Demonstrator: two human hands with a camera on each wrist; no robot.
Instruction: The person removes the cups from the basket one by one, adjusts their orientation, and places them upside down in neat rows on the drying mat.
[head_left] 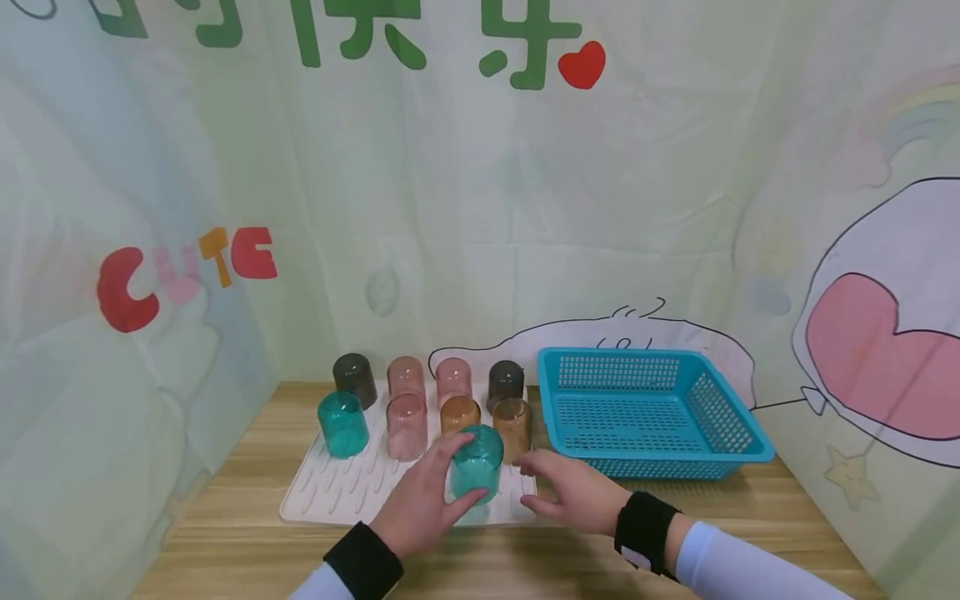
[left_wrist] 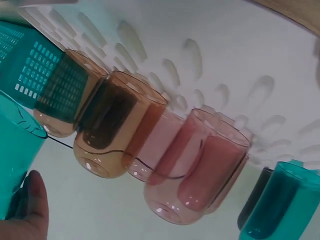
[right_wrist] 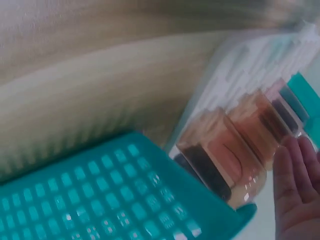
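My left hand (head_left: pixel 429 500) grips a teal glass (head_left: pixel 477 468) from its left side, thumb low and fingers near the top, over the front of a white ridged drying mat (head_left: pixel 330 492). To its right is my right hand (head_left: pixel 577 493), fingers stretched toward the glass and holding nothing. Behind the held glass, an amber glass (head_left: pixel 459 413) and another amber glass (head_left: pixel 513 429) stand upside down. A pink glass (head_left: pixel 407 427) and a second teal glass (head_left: pixel 343 425) share that front row. In the left wrist view, only part of the held teal glass (left_wrist: pixel 15 150) shows.
Along the back of the mat stand a dark glass (head_left: pixel 355 380), two pink glasses (head_left: pixel 453 382) and another dark glass (head_left: pixel 507 383). A blue perforated basket (head_left: pixel 656 468) sits right of the mat on the wooden table (head_left: pixel 225 517). A printed cloth (head_left: pixel 480 208) hangs behind.
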